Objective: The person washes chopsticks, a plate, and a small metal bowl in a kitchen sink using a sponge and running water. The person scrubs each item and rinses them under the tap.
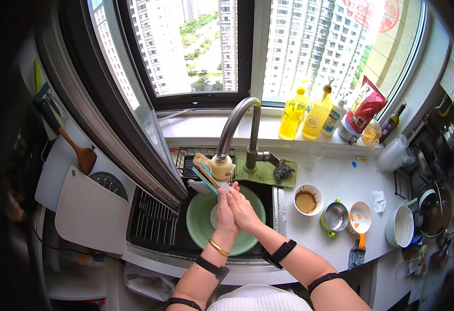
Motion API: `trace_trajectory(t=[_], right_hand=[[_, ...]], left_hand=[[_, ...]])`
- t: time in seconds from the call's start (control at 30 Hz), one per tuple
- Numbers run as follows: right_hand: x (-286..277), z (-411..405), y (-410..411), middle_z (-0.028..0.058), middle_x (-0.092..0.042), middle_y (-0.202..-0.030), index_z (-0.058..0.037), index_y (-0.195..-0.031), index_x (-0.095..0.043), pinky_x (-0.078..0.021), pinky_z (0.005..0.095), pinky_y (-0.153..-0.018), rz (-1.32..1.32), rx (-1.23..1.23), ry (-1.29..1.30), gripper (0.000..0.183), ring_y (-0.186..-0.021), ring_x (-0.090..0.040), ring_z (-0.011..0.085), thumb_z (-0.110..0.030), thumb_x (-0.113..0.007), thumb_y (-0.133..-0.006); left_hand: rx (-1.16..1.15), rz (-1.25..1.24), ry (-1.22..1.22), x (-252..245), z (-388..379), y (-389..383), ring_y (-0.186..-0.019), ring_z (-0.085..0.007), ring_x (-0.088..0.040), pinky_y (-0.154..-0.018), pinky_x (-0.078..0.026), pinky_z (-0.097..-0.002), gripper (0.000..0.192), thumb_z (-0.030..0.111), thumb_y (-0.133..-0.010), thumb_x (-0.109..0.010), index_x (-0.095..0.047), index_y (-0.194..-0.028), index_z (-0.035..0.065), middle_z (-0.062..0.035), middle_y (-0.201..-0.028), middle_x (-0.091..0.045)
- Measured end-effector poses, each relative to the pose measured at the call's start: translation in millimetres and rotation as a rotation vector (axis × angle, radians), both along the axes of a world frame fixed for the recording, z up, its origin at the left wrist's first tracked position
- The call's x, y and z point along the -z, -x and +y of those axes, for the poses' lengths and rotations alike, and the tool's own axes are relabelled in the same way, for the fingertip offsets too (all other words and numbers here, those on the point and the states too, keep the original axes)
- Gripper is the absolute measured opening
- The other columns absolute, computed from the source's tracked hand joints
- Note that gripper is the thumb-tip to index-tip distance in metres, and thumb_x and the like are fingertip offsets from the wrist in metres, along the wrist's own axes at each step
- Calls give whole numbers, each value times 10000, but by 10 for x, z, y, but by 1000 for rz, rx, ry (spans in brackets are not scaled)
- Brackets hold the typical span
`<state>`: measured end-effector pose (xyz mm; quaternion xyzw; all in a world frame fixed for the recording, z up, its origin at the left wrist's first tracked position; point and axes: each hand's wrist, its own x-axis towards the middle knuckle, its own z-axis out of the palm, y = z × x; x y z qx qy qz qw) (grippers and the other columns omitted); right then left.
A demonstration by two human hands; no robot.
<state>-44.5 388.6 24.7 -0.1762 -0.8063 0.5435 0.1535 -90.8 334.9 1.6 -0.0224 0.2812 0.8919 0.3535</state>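
Note:
Several chopsticks [205, 181], some turquoise and some wooden brown, stick out up and to the left from between my palms. My left hand [227, 217] and my right hand [245, 210] are pressed together around them; their lower ends are hidden by the hands. Water runs from the cream-coloured nozzle [222, 168] of the metal faucet [231, 130] onto the fingertips. Below the hands a green plastic basin [196, 219] sits in the dark sink [269, 198]. A white round thing shows inside it, partly covered by my left hand.
On the right counter stand a soiled white bowl [317, 191], a green-handled metal cup [336, 216] and an orange-handled dish [361, 212]. A steel-wool scrubber [283, 172] lies on a green mat [266, 178]. The open window sash [149, 116] reaches over the sink's left side.

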Motion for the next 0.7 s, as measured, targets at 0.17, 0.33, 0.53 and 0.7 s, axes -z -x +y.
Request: trace_trajectory(t=[0.17,0.33,0.53,0.7], right_hand=[[120,-483,52,183,-341,-1364,-127,-1375,-279,-284,433,-1001,-160,82,-171,587,-1208,-370,378,-490,-247,-915],[317,-1,341,174,-332,-1366,-104,-1324,-345,-277,446,-997,26,116,446,555,-1214,-350,380,-471,-261,-915],[397,-240,382,166,-319,-1372,-103,-1315,-355,-263,421,-1011,-226,178,103,548,-1238,-322,353,-467,-272,-914],[737,-316,536,125,-352,-1364,-137,-1347,-331,-260,412,-1019,-134,216,-59,554,-1231,-344,343,-469,-262,-909]], left_hand=[[712,344,-1260,177,-98,220,-1191,-163,-393,-980,-329,-315,667,604,-889,-255,-335,-1335,115,-40,-1316,-399],[61,-101,188,-137,30,-123,-723,-156,-517,-614,-434,-305,424,518,-927,-278,-475,-1086,178,28,-863,-518],[138,-64,50,-31,-12,30,-799,-182,-516,-672,-445,-338,430,506,-919,-286,-483,-1080,158,-11,-928,-528],[197,-107,60,234,-201,230,-977,-170,-491,-857,-401,-330,576,575,-902,-262,-404,-1252,140,-17,-1114,-494]])
